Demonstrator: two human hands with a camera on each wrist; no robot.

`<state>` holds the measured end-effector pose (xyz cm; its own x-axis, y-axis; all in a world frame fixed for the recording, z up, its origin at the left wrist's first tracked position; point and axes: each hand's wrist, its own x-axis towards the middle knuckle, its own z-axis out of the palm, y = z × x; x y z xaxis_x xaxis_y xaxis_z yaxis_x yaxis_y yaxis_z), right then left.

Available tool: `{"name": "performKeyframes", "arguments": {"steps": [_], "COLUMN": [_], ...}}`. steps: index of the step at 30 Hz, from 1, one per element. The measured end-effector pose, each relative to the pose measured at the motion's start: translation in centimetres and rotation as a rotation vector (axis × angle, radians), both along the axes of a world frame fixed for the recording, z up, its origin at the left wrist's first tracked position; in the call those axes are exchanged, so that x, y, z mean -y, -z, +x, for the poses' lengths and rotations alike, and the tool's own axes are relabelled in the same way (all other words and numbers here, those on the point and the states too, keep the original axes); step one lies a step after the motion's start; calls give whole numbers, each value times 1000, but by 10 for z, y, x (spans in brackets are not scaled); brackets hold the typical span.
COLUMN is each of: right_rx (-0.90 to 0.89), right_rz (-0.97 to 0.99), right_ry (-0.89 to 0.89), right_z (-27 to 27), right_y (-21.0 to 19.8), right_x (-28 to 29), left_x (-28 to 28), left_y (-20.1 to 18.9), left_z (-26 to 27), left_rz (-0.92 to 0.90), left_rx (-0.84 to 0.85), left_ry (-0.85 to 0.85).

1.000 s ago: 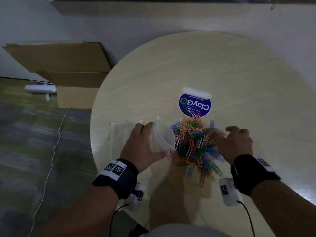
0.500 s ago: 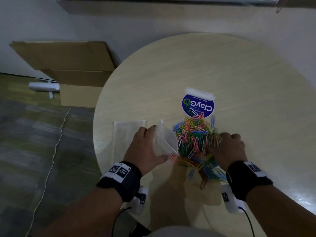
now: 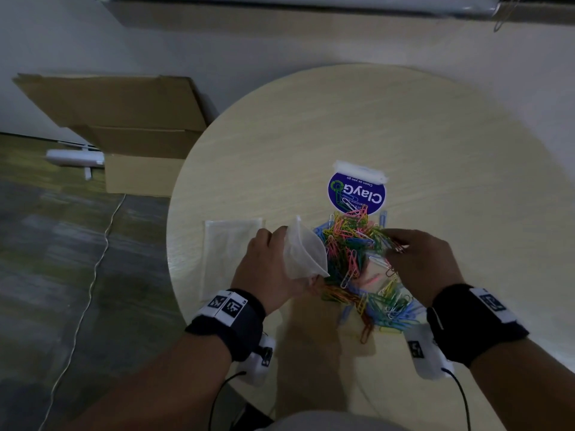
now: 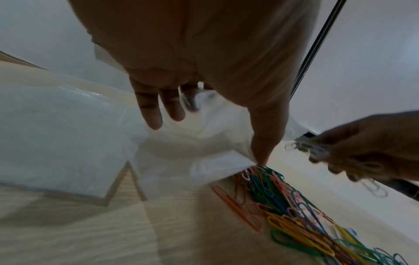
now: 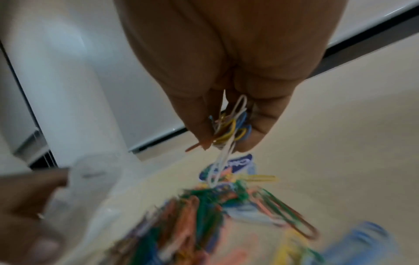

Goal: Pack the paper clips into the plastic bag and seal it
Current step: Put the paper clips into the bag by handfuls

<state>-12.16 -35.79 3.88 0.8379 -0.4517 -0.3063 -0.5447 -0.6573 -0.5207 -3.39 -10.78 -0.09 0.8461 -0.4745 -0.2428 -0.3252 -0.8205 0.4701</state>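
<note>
1. Clamped between the right fingertips [image 5: 197,125]: a small bunch of clips [image 5: 229,129], blue, yellow and orange, with a white one dangling below (linked or merely snagged, could not tell).
2. Raised the right hand [image 3: 420,262] clear of the pile of paper clips [image 3: 348,253], just above its right side. Half a second before, pressed down into that same pile.
3. Pinched between the left thumb [image 4: 265,134] and fingers: the rim of the plastic bag [image 3: 303,253], with the mouth held agape, turned toward the pile and touching its left edge.
4. Kept the left hand [image 3: 267,269] just left of the pile, much as a second earlier.
5. Could make out nothing inside the bag as yet. Left nearly all the clips lying loose on the table [image 3: 404,119].
6. Judged from the lift: grab finished, transfer next, meaning a short carry leftward over the pile to the bag's mouth, then a release well inside the rim. Likely snag: the dangling white clip catching the lip or dropping short.
7. Farther out, beyond the pile and overlapped by its far edge: a round blue label [image 3: 357,194]. Left of the pile, past the left hand: a flat stack of spare bags [image 3: 230,250]. Well left of the pile, off the table: a cardboard box [image 3: 124,119].
8. Counted many more handfuls before any sealing.
</note>
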Motion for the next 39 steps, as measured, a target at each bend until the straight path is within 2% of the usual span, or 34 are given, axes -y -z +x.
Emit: {"name": "performKeyframes", "arguments": {"steps": [6,14,17,19,23,25,27,29,32,35,37,39], "right_rx": [111,0,35,64,141,178,106,0,-29,-56,-70,-51], "right_rz": [139,8,2,89,295,285,250,249,161,91,80,107], "right_ry": [-184,-430,-525,-474,-240,-124,-139,-226,-339,-320,-306,-278], "right_z": [19,45,47,45,40,40,42,43,44,48,49,49], "right_y": [-35,-34,-38,-44,-39,-21,2,20,38,43,41,36], "right_x": [-28,-60,-65,-62,-44,-35,-29,-29,-36,-40,-42,-43], "left_x": [9,12,12,11,8,7,5,4,4,3,2,2], "left_y": [-3,-2,1,7,15,17,18,20,24,22,18,11], "left_z": [-1,-4,-6,-7,-6,-6,-5,-5,-3,-1,0,-1], "left_rz": [16,-108,-206,-243,-258,-317,-371,-381,-406,-430,-449,-431], "left_rx": [-12,-16,-17,-30,-116,-167,-198,-225,-257,-275,-241,-99], "left_ry": [16,63,63,35,-18,-45,-58,-68,-86,-104,-146,-198]}}
